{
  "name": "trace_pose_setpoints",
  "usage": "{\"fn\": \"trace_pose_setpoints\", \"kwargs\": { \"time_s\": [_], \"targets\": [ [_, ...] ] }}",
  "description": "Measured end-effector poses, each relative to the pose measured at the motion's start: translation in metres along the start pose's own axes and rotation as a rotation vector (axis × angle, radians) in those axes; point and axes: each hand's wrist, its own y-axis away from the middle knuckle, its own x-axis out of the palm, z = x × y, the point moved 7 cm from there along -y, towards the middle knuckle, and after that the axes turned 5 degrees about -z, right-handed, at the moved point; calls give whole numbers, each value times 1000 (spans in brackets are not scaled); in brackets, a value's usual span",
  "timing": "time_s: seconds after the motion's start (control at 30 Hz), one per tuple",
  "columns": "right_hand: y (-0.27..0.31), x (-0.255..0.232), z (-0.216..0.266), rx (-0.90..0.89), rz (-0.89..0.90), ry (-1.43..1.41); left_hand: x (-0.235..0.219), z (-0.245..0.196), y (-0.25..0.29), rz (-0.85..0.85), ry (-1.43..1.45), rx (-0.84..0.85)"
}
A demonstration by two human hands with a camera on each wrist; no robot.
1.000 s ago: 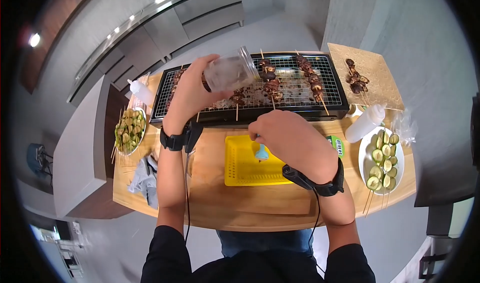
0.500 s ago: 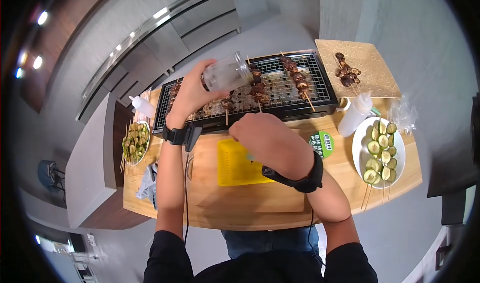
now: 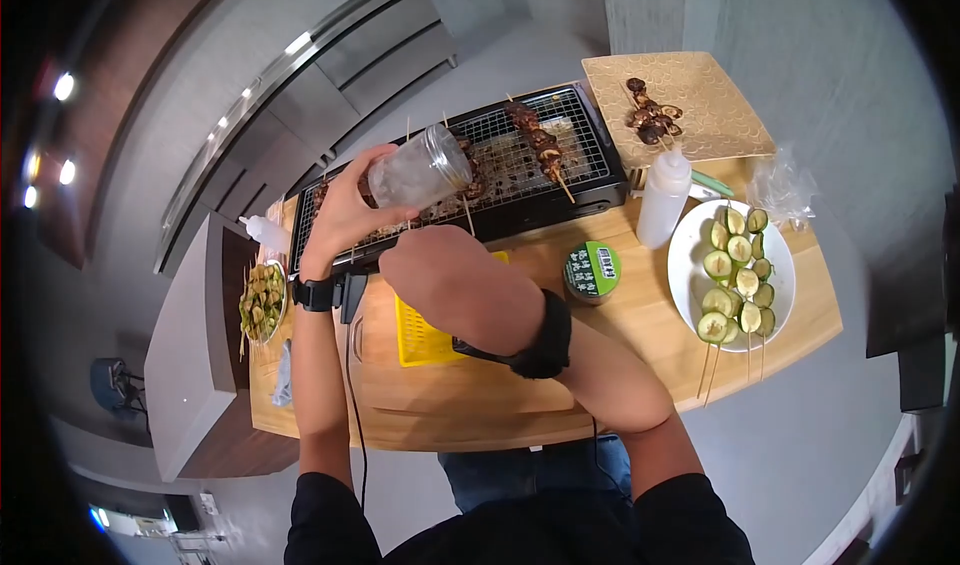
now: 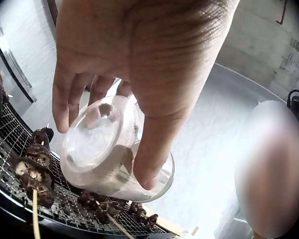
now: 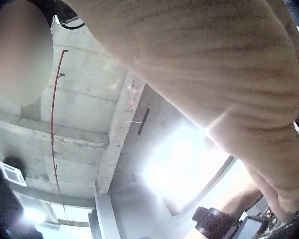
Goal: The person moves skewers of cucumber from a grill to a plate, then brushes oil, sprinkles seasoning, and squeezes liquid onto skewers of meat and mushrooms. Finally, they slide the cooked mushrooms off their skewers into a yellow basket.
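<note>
A clear glass jar (image 3: 412,171), lidless and cloudy inside, lies tilted in my left hand (image 3: 342,210) above the grill (image 3: 500,155), its mouth facing right. In the left wrist view, the thumb and fingers wrap the jar's sides near its base. Dark meat skewers (image 3: 538,143) lie across the wire grate. My right hand (image 3: 455,280) is held low in front of the grill, over the yellow basket (image 3: 412,333). Its back faces the head camera and its fingers are mostly hidden, so I cannot tell what they hold.
On the right are a squeeze bottle (image 3: 663,203), a green-labelled tub (image 3: 593,271) and a white plate (image 3: 685,300) of zucchini skewers. A tan board (image 3: 740,115) carries cooked skewers. At left stand another bottle (image 3: 267,232) and a second zucchini plate (image 3: 278,315).
The head view has turned rightward. My right hand has moved left, nearer the left hand, and covers more of the yellow basket. The left hand still holds the jar tilted over the grill.
</note>
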Motion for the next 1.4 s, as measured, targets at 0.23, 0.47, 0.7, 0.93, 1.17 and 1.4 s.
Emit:
{"fn": "trace_pose_setpoints", "kwargs": {
  "time_s": [0.23,0.47,0.7,0.93,1.17,1.4],
  "targets": [
    [0,-9,-1,-28,-77,-47,10,-18,-30,-20,-100,101],
    [-3,1,-12,37,-89,-35,26,-42,-68,-107,-341,150],
    [-1,-2,-15,33,-60,-9,54,-47,-90,-1,-360,139],
    [-2,0,-17,75,-32,19,63,-47,-91,1,-350,120],
    [-1,2,-17,68,-81,14,72,-71,-57,68,-352,231],
    [0,-1,-16,44,-80,0,69,-69,-40,87,-279,229]
  ]
}}
